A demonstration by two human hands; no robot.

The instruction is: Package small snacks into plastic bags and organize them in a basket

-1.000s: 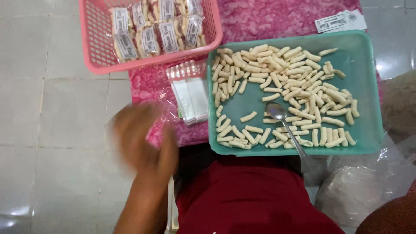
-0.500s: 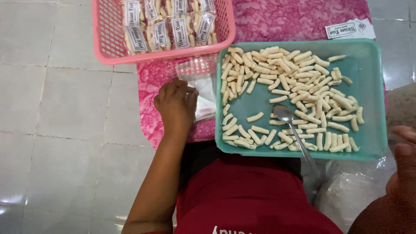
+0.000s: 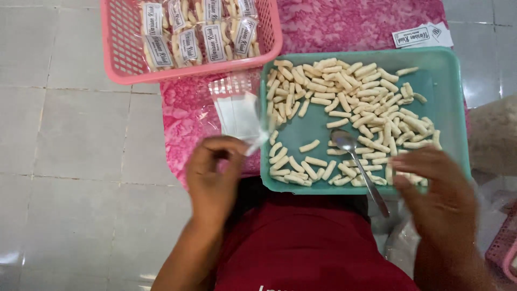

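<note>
**Asker:** What is your left hand doing?

**Me:** My left hand (image 3: 215,172) is pinched shut, thumb against fingers, on the corner of one thin clear bag (image 3: 253,141). The bag trails up and away from my fingertips. It is blurred, and I see nothing inside it.

**Asker:** What has changed?

**Me:** Half a second ago that hand lay flat on the stack (image 3: 237,113) of bags. Now it has drawn back toward me with one bag peeled off, so a bag is in hand and the stack sits just beyond my knuckles. My right hand (image 3: 436,188) was only at the edge of view then. Now it has come in over the near corner of the tray (image 3: 458,108).

**Asker:** Is the right hand holding anything?

**Me:** No. Its fingers are loosely apart and curved, with nothing between them. They hover over the nearest sticks (image 3: 334,91), but I cannot tell whether they touch.

**Asker:** What else is around?

**Me:** A spoon (image 3: 358,161) lies just left of my right hand, its bowl among the sticks and its handle poking over the tray's near rim toward me. That handle lies between my two hands. Beyond my left hand, past the stack, is a pink basket (image 3: 118,54) with filled packs (image 3: 204,37). A pink cloth (image 3: 350,21) lies under it all, and two labels (image 3: 420,35) sit far beyond my right hand.
</note>
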